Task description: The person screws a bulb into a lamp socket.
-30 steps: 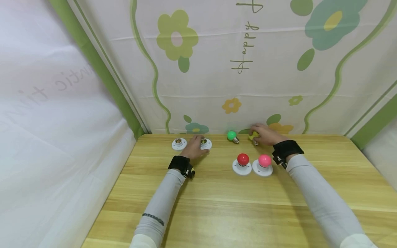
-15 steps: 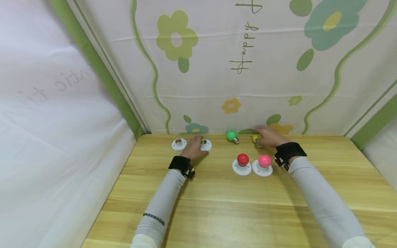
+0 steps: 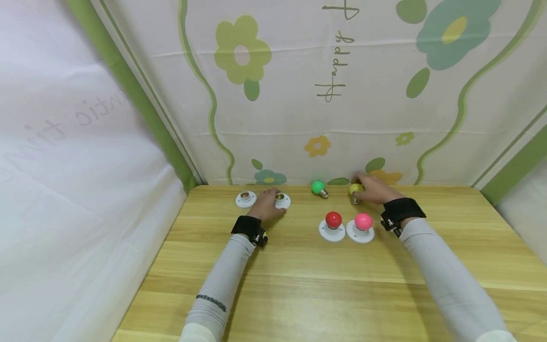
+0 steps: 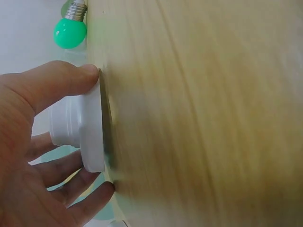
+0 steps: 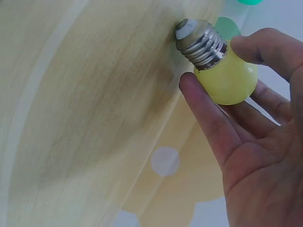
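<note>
My left hand [image 3: 265,206] grips a round white lamp socket [image 3: 281,201] by its base, thumb on the near rim and fingers round the far side, as the left wrist view shows. At the table's back edge my right hand [image 3: 376,188] holds a yellow light bulb [image 5: 232,80] by its globe, between thumb and fingers. The bulb's silver screw end points toward the table. A green bulb [image 3: 318,187] lies between the two hands. A second bare socket [image 3: 245,199] sits left of my left hand.
A red bulb [image 3: 334,219] and a pink bulb [image 3: 363,222] stand upright in white sockets, side by side, in front of my right hand. Behind the wooden table [image 3: 299,294] hangs a flower-print curtain [image 3: 278,118], with white fabric [image 3: 77,213] along the left.
My right hand has shifted slightly right with the yellow bulb, and the bulb has turned so its screw end points more toward me. My left hand stays on the socket.
</note>
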{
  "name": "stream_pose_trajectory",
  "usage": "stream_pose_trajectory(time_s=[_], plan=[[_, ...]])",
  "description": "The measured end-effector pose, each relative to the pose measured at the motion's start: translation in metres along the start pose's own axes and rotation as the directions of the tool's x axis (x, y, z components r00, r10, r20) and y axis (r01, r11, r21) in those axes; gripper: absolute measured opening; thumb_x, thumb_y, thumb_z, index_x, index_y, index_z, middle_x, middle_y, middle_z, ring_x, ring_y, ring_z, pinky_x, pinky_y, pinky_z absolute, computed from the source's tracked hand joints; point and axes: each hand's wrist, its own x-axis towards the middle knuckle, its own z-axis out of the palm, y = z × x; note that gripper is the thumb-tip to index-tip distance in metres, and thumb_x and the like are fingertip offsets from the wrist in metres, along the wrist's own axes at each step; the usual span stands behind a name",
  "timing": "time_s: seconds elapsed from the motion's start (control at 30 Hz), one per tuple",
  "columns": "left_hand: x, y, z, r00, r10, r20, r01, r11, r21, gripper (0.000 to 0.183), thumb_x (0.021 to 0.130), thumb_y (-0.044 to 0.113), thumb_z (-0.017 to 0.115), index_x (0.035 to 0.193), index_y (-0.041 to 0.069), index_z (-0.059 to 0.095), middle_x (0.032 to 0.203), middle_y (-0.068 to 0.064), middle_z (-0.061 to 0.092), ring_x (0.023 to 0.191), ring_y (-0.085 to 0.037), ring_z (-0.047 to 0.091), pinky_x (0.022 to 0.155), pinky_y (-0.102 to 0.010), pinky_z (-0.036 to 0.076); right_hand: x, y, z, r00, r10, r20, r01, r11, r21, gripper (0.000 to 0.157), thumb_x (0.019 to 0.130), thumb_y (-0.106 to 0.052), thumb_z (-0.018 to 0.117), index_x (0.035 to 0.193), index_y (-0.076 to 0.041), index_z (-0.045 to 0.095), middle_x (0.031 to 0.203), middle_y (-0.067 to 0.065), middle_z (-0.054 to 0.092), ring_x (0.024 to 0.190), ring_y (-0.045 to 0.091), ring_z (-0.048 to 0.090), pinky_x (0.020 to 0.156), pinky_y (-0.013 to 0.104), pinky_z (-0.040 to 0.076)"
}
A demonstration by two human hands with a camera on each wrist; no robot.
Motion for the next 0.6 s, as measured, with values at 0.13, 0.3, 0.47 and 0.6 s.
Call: stream_pose_trajectory(time_s=[0.13,0.3,0.47,0.6], plan=[[-0.002,0.001,0.000,1.000,-0.006,-0.013,0.006,1.000,-0.003,0.072,0.084,0.033,0.075,0.141,0.003,0.042,0.141,-0.014,0.045,0.126,-0.031,0.040,0.105,-0.042,0.040,-0.003,-0.004,-0.003,1.000,0.007,-0.006,-0.007,1.000,0.015,0.043,0.085,-0.018,0.069,0.121,0.000,0.052,0.112,0.019,0.060,0.089,0.028,0.055,0.077,0.043,0.049],[-0.003,-0.001,0.000,1.000,-0.017,-0.021,0.016,0.998,-0.063,0.073,0.082,0.032,0.076,0.140,0.004,0.043,0.142,-0.015,0.041,0.124,-0.028,0.043,0.104,-0.039,0.041,-0.006,-0.005,-0.004,0.997,-0.061,-0.037,0.062,0.998,0.016,0.051,0.087,-0.019,0.069,0.130,0.001,0.052,0.123,0.023,0.057,0.105,0.035,0.055,0.087,0.052,0.049],[-0.006,-0.003,0.000,1.000,-0.007,-0.022,0.005,0.996,-0.090,0.073,0.083,0.033,0.075,0.141,0.003,0.042,0.141,-0.013,0.040,0.124,-0.027,0.042,0.103,-0.038,0.041,-0.013,-0.012,-0.008,0.992,-0.097,-0.075,0.095,0.995,-0.025,0.049,0.087,-0.019,0.068,0.131,0.000,0.055,0.133,0.025,0.050,0.115,0.040,0.049,0.094,0.057,0.045],[-0.011,-0.002,-0.002,0.999,0.017,-0.046,-0.023,0.992,-0.122,0.073,0.083,0.032,0.075,0.141,0.001,0.043,0.139,-0.015,0.042,0.122,-0.029,0.043,0.101,-0.040,0.043,-0.021,-0.022,-0.012,0.993,-0.085,-0.087,0.085,0.996,-0.003,0.050,0.086,-0.016,0.068,0.132,0.000,0.055,0.131,0.024,0.051,0.113,0.039,0.050,0.092,0.056,0.046]])
